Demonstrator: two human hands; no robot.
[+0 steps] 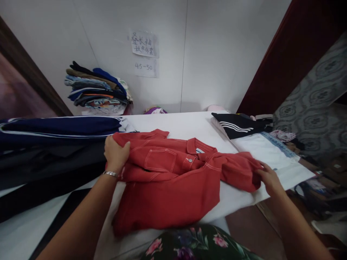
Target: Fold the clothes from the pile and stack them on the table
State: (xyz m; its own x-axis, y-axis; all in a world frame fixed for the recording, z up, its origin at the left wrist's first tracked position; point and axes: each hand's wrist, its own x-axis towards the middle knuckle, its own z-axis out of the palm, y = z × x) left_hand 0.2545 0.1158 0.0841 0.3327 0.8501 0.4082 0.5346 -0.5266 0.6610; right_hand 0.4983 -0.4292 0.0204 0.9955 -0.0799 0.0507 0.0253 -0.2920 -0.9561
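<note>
A red jacket [168, 195] with white stitching, a chest pocket and a collar is spread across the white table in front of me, its lower edge hanging toward my body. My left hand [116, 153], wearing a silver bracelet, grips the jacket's hem side at the left, thumb on top. At the right, my right hand [268, 177] is closed on the end of a sleeve. The collar points away from me, with a label showing inside it. Cloth hides some of the fingers of both hands.
Dark trousers [54, 159] lie across the table's left side. A tall stack of folded clothes [97, 88] stands by the wall at the back left. Black clothing with white stripes [238, 124] sits at the back right. Handwritten paper signs [145, 45] hang on the wall.
</note>
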